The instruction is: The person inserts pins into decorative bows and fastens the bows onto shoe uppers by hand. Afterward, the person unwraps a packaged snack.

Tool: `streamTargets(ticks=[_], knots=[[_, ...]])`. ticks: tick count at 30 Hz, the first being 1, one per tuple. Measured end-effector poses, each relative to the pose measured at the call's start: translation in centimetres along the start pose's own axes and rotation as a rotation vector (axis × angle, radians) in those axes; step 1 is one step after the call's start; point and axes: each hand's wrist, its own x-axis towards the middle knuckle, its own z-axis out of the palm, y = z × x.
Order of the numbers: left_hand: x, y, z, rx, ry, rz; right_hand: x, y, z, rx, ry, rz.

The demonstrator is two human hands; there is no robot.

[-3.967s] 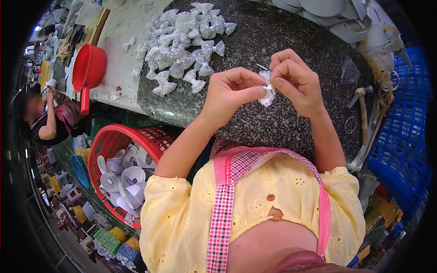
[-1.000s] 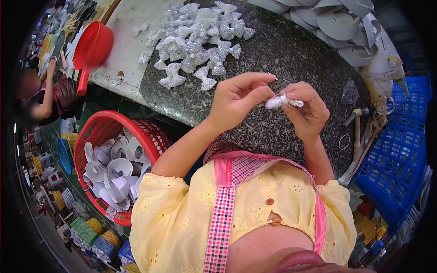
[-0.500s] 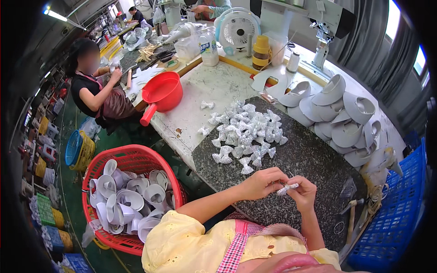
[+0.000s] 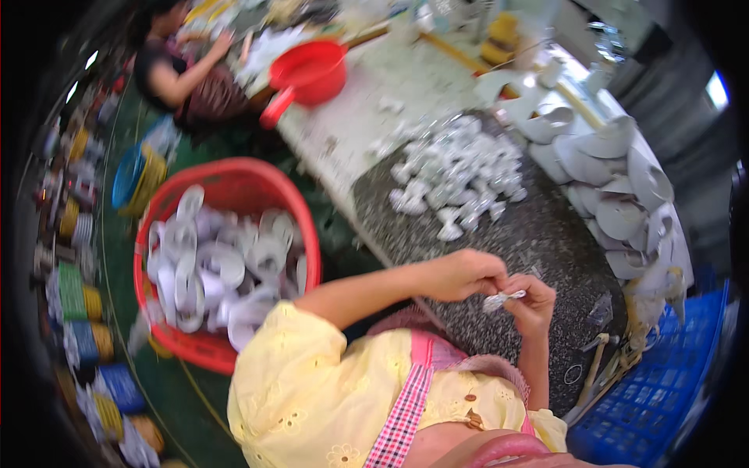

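My right hand (image 4: pixel 534 306) pinches a small silvery-white bow (image 4: pixel 499 300) between thumb and fingers, above the dark speckled slab. My left hand (image 4: pixel 468 274) is closed just left of it, fingertips pressed together close to the bow and to the right hand's fingers. What the left fingertips hold, if anything, is too small and blurred to make out. A heap of similar glittery white bows (image 4: pixel 460 171) lies farther off on the dark speckled slab (image 4: pixel 546 242).
Left of the table stands a red basket (image 4: pixel 310 257) full of white curved pieces. A red dipper (image 4: pixel 308 74) sits on the pale tabletop. White visor-shaped pieces (image 4: pixel 616 187) are piled at right, near a blue crate (image 4: pixel 663 374). Another person (image 4: pixel 179 70) works at far left.
The view has tilted down and blurred, so the table things sit higher and farther right. Both hands stay together at the bow; the left hand has turned knuckles-up, its fingers more closed.
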Motion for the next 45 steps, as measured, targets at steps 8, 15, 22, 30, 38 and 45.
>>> streamTargets(ticks=[8,15,22,30,38,45], knots=[[-6.1,-0.2,0.4,0.076,0.232,-0.022,0.4,1.6,3.4,-0.074,-0.004,0.170],[-14.7,1.2,-3.3,0.147,0.626,-0.172,1.8,2.3,8.7,-0.309,-0.223,0.041],[-39.9,-8.1,-11.6,1.007,1.324,-1.537,1.9,3.0,10.1,-0.277,-0.212,0.108],[-32.6,-4.4,-14.6,0.948,1.598,-0.867,2.4,1.7,8.5,-0.245,0.023,-0.050],[-7.5,4.7,-7.5,0.297,0.942,-0.127,3.6,-2.6,7.2,-0.308,-0.014,-0.322],[0.4,2.4,1.0,-0.525,0.657,-0.310,2.6,-3.0,4.1,-0.364,0.211,-0.323]])
